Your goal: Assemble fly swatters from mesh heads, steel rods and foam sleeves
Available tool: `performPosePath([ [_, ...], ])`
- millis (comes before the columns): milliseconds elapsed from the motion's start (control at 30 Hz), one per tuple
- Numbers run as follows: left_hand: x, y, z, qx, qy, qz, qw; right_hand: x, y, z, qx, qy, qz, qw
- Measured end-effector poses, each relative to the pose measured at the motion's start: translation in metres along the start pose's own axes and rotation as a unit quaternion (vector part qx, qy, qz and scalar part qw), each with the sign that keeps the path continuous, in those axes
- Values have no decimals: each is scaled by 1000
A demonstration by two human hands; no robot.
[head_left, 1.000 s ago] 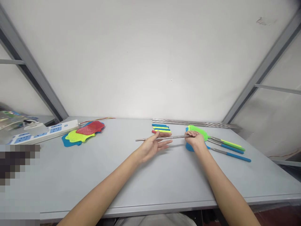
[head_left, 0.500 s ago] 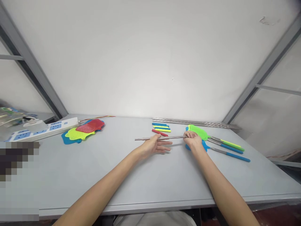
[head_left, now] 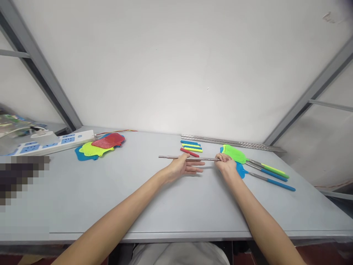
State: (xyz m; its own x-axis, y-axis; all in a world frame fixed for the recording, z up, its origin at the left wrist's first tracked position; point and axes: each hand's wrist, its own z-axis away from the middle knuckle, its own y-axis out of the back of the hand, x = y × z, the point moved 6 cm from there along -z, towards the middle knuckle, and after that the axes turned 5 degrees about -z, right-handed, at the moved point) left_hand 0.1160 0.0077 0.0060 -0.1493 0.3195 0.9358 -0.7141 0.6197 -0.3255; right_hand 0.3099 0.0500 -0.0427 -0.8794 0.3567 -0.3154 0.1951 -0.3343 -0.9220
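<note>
A thin metal rod (head_left: pixel 172 157) lies level just above the grey table (head_left: pixel 165 206). My right hand (head_left: pixel 225 164) is closed round its right end. My left hand (head_left: pixel 183 167) has its fingers stretched out flat under the rod's middle, with the thumb resting against it. Behind the rod lie several short coloured grip sleeves (head_left: pixel 191 146) in blue, yellow and red. Right of my right hand lie finished fly swatters (head_left: pixel 242 158), with green and blue heads, metal shafts and coloured grips.
A pile of loose swatter heads (head_left: pixel 100 146) in red, yellow-green and blue sits at the back left, next to a white power strip (head_left: pixel 52 142). Several bare metal rods (head_left: pixel 234 142) lie along the wall. Grey frame posts stand on both sides.
My left hand turned from palm-up and spread to lying flatter with its thumb against the rod. The rod stayed in my right hand. The camera tilted slightly.
</note>
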Motion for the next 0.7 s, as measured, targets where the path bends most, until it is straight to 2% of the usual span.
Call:
performPosePath([
  [300,0,4,-2,12,-18,7,1000,0,1,2,11,6,11,1000],
  [700,-8,3,-4,5,6,-1,1000,6,-2,13,38,8,-15,999],
])
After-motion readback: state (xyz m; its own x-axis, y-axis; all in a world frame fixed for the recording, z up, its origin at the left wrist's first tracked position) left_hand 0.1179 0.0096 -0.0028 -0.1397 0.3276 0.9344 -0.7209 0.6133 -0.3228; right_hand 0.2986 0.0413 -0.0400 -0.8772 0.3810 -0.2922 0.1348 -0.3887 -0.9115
